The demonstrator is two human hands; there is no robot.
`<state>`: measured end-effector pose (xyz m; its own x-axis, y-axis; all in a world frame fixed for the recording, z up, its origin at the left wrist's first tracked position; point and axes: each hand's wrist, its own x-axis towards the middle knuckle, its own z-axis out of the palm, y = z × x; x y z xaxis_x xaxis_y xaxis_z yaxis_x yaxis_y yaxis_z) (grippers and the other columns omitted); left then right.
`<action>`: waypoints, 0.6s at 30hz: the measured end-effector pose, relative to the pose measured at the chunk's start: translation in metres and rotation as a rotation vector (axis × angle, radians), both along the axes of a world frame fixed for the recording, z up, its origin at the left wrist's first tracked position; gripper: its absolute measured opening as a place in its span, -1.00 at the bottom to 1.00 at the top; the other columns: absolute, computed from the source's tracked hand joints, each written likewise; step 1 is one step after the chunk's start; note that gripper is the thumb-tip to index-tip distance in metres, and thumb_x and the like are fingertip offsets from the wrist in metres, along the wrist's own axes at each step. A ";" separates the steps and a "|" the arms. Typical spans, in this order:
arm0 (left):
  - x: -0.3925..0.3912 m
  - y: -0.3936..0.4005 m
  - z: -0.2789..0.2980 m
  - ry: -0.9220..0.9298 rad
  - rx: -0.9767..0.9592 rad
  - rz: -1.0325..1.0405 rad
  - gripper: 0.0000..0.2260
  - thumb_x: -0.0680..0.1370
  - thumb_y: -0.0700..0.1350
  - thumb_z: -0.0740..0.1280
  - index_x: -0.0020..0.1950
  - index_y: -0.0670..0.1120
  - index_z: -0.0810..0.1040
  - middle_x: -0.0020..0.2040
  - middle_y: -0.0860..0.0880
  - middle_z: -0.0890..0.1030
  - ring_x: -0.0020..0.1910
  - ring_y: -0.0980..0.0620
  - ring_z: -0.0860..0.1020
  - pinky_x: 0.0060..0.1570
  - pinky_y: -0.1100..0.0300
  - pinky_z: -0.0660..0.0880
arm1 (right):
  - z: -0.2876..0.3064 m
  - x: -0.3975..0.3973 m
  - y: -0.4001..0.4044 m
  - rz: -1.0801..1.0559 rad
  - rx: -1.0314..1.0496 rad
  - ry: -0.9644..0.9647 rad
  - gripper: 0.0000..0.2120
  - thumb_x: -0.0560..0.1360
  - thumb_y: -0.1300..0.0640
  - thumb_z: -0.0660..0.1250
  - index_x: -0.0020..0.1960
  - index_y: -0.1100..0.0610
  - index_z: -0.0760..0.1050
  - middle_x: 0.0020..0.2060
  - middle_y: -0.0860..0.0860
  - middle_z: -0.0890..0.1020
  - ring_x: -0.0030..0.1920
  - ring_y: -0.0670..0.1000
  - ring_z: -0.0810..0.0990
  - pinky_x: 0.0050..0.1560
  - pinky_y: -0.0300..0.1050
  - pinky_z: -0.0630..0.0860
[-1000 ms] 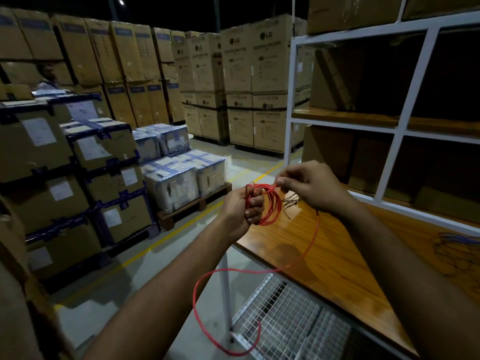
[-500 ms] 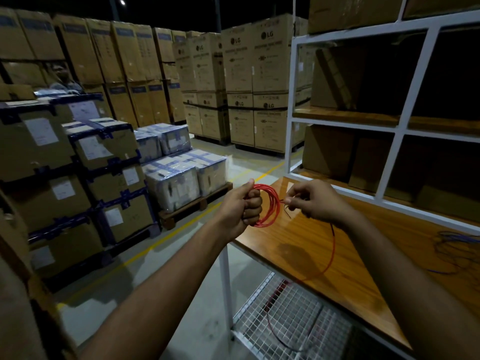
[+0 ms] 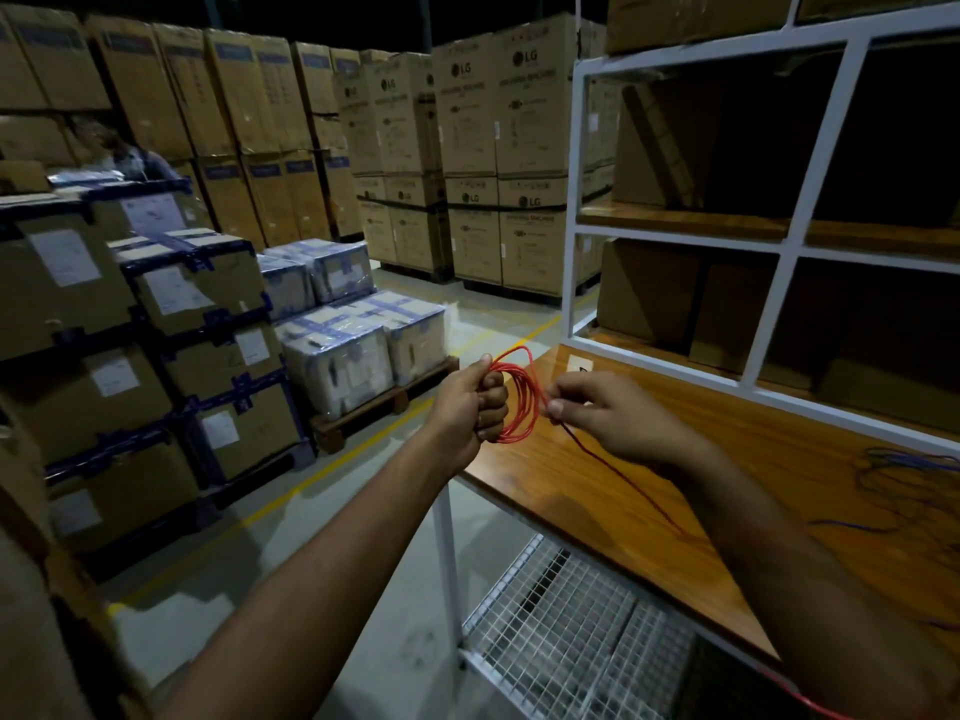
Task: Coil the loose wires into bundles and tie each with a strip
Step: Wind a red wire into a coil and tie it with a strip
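**Red wire coil held between two hands at the shelf corner**

Red wire [image 3: 519, 394] is seen wound into a small coil of several loops, held upright in the air just over the near corner of a wooden shelf board [image 3: 649, 491]; the coil is gripped on its left side by the left hand [image 3: 470, 407], whose fingers are curled into a fist around the gathered strands, with the thumb laid along the top; the right side of the coil is pinched by the right hand [image 3: 608, 418] between thumb and forefinger, the remaining fingers being loosely bent behind them. A loose tail of the same wire is seen running from under the right hand, down across the board and out of sight beneath the right forearm; a short red stretch shows again at the bottom right edge of the view.

The board is carried by a white metal rack [image 3: 571, 210]; cardboard boxes are stored in the compartments above and behind it, and a wire mesh shelf [image 3: 561, 641] is fitted below. A tangle of blue wire [image 3: 904, 465] is seen lying on the board, well apart from the hands, towards the right edge. Stacks of brown cartons [image 3: 498, 163] are ranged across the concrete floor, and wrapped boxes are set on a wooden pallet [image 3: 384, 407] to the left of the rack; a yellow floor line [image 3: 332, 480] is painted beside the pallet.
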<state>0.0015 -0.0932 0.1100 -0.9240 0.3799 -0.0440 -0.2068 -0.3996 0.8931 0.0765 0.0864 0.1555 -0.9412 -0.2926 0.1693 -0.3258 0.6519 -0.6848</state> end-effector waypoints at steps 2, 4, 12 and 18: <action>0.002 0.000 -0.006 -0.010 -0.019 -0.002 -0.60 0.70 0.05 0.05 -0.31 -0.03 0.27 -0.52 0.06 0.18 -0.63 0.14 0.09 -0.64 0.28 0.01 | 0.000 0.001 0.004 0.010 -0.273 -0.057 -0.82 0.65 0.20 0.19 0.01 0.15 0.57 -0.14 0.02 0.60 -0.09 -0.05 0.56 -0.02 -0.13 0.48; 0.006 0.000 -0.012 -0.046 -0.011 -0.027 -0.60 0.70 0.04 0.06 -0.32 -0.03 0.27 -0.52 0.06 0.18 -0.64 0.15 0.10 -0.67 0.30 0.04 | -0.005 -0.004 0.009 -0.101 -0.411 -0.062 -0.80 0.66 0.20 0.16 0.04 0.15 0.56 -0.13 0.07 0.59 -0.08 0.01 0.56 0.00 -0.04 0.50; 0.019 0.002 -0.036 -0.184 0.147 -0.146 -0.61 0.69 0.01 0.04 -0.33 -0.04 0.27 -0.54 0.07 0.19 -0.66 0.14 0.13 -0.69 0.27 0.11 | -0.076 -0.022 0.023 -0.433 -0.020 -0.082 -0.76 0.65 0.14 0.22 -0.10 0.15 0.59 -0.25 -0.06 0.61 -0.34 -0.12 0.52 -0.33 -0.18 0.42; 0.014 -0.001 -0.049 -0.262 0.318 -0.063 -0.57 0.69 0.00 0.04 -0.37 -0.05 0.32 -0.57 0.07 0.22 -0.68 0.13 0.15 -0.68 0.27 0.08 | -0.105 0.009 0.000 -0.238 0.001 0.102 -0.84 0.53 0.13 0.41 0.06 -0.01 0.50 -0.29 -0.06 0.63 -0.28 -0.10 0.59 -0.21 -0.11 0.51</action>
<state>0.0152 -0.0944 0.0608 -0.8719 0.4675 -0.1458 -0.4431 -0.6265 0.6412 0.0857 0.0869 0.0509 -0.9616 -0.0653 0.2665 -0.2305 0.7194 -0.6553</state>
